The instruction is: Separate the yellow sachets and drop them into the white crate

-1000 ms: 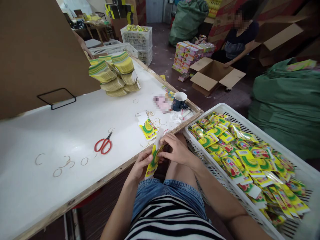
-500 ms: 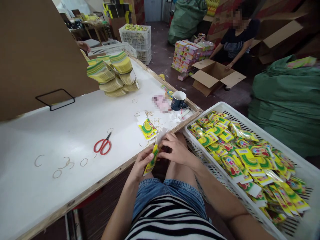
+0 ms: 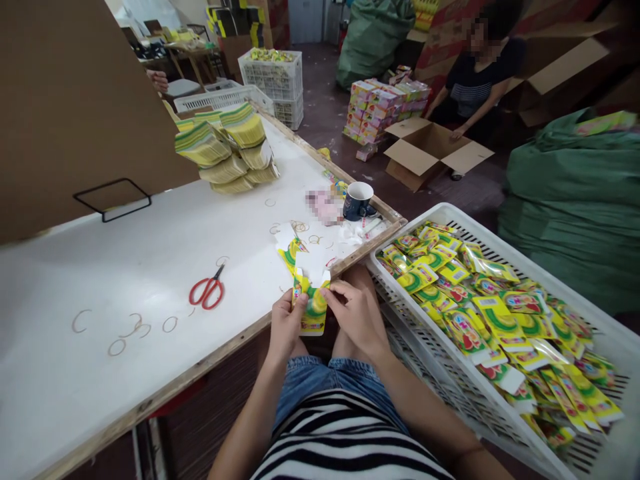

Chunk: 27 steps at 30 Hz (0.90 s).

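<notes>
Over my lap, at the table's front edge, I hold a small yellow and green cardboard box (image 3: 316,303) with its white end flaps spread at the top. My left hand (image 3: 286,327) pinches its left side, thumb on the front. At the right side, my right hand (image 3: 357,317) grips it between thumb and fingers. Just beyond it lies another yellow and green carton (image 3: 287,250) on the white table, partly covered by the held box. Scissors with red handles (image 3: 207,292) and several loose rubber bands (image 3: 170,325) lie to the left.
To my right stands a white plastic crate (image 3: 445,215) full of filled yellow packs (image 3: 500,320). A dark mug (image 3: 356,202) stands near the table corner. Bundled flat cartons (image 3: 227,150) are stacked farther back. Another person (image 3: 475,87) sits by an open cardboard box (image 3: 435,150).
The carton was narrow and edge-on between my hands; now it faces me opened out, with its flaps apart. My right hand has shifted to its right side.
</notes>
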Tool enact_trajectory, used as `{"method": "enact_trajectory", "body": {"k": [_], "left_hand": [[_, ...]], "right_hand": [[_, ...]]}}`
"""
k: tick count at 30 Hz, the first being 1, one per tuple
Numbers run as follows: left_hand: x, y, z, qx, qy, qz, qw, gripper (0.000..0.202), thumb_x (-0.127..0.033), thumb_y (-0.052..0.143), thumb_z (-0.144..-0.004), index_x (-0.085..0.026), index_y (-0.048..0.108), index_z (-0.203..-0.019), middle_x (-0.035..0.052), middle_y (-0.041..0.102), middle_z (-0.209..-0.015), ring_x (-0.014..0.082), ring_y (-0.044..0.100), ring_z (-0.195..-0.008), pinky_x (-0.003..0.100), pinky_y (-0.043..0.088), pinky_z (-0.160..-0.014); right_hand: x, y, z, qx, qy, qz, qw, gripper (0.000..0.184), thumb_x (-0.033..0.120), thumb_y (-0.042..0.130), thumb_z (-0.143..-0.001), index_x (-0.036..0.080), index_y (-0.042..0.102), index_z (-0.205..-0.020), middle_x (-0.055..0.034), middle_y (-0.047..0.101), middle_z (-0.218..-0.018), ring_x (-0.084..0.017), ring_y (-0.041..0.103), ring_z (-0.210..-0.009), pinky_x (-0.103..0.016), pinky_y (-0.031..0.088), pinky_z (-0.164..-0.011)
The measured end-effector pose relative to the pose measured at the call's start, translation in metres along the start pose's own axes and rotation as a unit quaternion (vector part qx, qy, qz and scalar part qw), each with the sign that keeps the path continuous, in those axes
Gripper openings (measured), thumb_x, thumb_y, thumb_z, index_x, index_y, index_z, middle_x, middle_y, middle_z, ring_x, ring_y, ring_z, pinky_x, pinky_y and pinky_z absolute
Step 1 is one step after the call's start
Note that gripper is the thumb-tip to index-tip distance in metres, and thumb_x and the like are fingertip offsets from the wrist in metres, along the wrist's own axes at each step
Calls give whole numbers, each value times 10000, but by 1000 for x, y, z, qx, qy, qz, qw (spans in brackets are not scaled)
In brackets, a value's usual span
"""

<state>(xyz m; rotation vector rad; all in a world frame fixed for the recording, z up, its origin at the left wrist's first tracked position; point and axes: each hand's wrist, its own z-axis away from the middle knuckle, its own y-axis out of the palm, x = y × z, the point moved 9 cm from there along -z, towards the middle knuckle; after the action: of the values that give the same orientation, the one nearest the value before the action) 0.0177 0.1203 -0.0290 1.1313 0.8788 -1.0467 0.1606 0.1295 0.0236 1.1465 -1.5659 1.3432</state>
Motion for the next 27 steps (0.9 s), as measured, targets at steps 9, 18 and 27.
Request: {"method": "enact_trajectory", "body": {"k": [9,18,27], "left_hand": [[-25,13,12,137,68,-37,988,706,-315,645,-844,-289,220,-1407,84,678,-1098,199,684,-920,331,536,-806],[-25,28,30,236,-10,14,972,367,-238,681,-822,-206,474,-1124,84,694,-1040,215,681,-922,281,522,-754],[-16,19,24,206,-31,11,978,635,-311,714,-781,-237,409,-1333,115,686,-1106,253,686,-942,368,537,-829]], "right_hand": [[-5,0,-1,70,2,-150,986,453,299,601,-858,234,470,-1286,-41,651,-977,-145,627,-764,-253,518,-662],[-3,2,-3,180,-43,-73,980,240,385,512,-921,182,605,-833,-10,574,-735,-136,536,-673,-247,434,-614],[-3,-5,-6,81,-33,-108,990,350,368,561,-897,228,565,-1217,-58,667,-1002,-192,629,-949,-328,503,-845]]}}
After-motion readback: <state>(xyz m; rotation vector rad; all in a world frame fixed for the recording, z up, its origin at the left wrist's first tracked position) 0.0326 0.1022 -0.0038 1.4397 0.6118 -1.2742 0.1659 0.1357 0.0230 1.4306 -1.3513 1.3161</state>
